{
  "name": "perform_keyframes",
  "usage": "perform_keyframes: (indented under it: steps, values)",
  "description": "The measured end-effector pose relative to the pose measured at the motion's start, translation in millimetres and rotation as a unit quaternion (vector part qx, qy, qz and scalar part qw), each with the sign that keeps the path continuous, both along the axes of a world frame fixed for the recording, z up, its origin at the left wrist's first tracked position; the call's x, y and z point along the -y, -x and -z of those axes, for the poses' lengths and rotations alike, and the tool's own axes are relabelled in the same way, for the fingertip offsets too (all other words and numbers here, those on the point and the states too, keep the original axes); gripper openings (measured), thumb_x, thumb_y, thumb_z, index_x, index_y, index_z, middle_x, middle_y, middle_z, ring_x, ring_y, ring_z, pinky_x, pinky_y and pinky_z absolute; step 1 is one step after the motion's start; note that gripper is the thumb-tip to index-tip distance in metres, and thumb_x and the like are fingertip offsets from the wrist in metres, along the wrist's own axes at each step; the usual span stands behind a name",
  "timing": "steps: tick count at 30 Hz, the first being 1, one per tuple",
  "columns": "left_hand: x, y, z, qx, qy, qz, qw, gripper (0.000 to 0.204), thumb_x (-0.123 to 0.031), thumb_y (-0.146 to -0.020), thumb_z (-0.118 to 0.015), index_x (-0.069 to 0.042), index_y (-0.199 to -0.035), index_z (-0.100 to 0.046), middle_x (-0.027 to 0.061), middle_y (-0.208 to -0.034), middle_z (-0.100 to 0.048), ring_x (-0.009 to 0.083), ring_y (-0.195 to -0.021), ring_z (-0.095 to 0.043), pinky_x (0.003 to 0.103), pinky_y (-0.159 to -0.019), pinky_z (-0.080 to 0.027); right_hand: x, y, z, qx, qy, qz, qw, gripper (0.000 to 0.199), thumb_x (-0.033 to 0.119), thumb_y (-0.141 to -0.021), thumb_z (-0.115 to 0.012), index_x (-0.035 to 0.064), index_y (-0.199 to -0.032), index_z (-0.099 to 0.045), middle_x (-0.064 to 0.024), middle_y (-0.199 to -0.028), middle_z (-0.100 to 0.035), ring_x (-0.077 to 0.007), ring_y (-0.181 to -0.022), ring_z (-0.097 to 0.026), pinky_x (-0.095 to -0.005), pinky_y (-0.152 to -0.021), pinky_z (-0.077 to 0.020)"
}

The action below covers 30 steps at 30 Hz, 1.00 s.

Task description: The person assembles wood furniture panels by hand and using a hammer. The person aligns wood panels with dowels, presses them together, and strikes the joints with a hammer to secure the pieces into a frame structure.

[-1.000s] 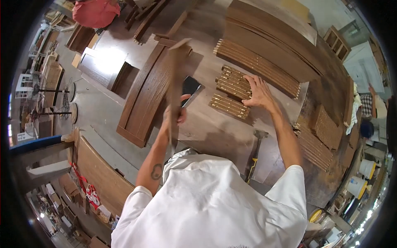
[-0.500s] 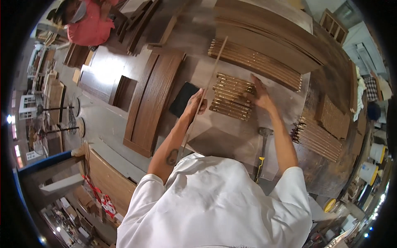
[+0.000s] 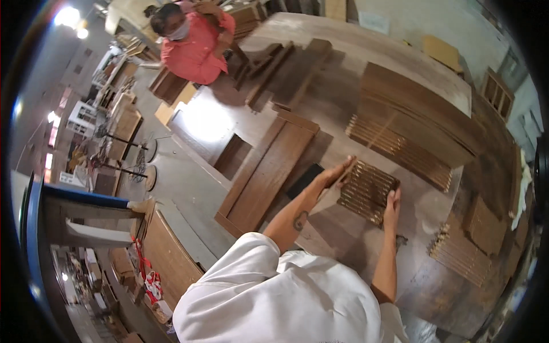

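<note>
Head view: right fingers [image 3: 393, 197] clasp the slat stack [image 3: 367, 193] while left fingers [image 3: 347, 162] hold a strip [image 3: 374, 140] opposite.

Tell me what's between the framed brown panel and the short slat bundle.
Head view: a flat black object, nearer the panel, then the left hand with a thin strip, beside the slat bundle.

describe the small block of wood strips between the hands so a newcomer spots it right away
At the brown table, look in front of the white shirt. Between that person's left hand and right hand is a block of short brown strips. Its squarish outline and the hands at its sides set it apart from the longer strip stack beyond it and the bundle to its right.
</note>
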<state>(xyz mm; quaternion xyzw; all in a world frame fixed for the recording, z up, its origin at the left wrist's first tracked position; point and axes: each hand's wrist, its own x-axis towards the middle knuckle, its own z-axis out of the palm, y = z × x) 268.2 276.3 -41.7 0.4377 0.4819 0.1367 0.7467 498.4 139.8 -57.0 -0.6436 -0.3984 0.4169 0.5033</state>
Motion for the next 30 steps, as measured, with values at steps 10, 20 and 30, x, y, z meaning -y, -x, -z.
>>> perform_keyframes:
  steps: [10,20,30]
  values:
    - [-16,3,37,0.132,0.093,-0.019,0.987,0.068,-0.064,-0.091,-0.041,-0.021,-0.143,-0.040,-0.0003,-0.052,-0.037,0.0101,-0.039,-0.030,0.027,-0.037,-0.020,3,-20,53,-0.044,-0.016,0.005,0.999,0.068,0.041,-0.098,-0.045,0.0037,-0.149,-0.020,-0.0119,-0.155,-0.021,-0.0235,-0.143,-0.020,-0.0336,-0.114,-0.0186]
    - [-13,3,12,0.031,0.021,0.005,0.999,0.080,-0.074,-0.087,-0.034,-0.019,-0.144,-0.040,0.0025,-0.061,-0.050,0.0118,-0.045,-0.042,0.028,-0.042,-0.033,1,-9,23,-0.009,0.020,0.027,0.999,0.073,0.056,-0.096,-0.040,0.0150,-0.152,-0.015,-0.0105,-0.157,-0.016,-0.0281,-0.145,-0.013,-0.0367,-0.115,-0.0164]
    - [22,-10,25,0.087,-0.061,-0.123,0.987,0.081,-0.071,-0.091,-0.026,-0.012,-0.147,-0.034,0.0114,-0.148,-0.035,0.0266,-0.132,-0.038,0.037,-0.108,-0.030,3,-3,6,-0.024,0.028,0.026,0.999,0.078,0.063,-0.094,-0.036,0.0145,-0.152,-0.016,-0.0112,-0.157,-0.016,-0.0282,-0.144,-0.014,-0.0371,-0.115,-0.0163]
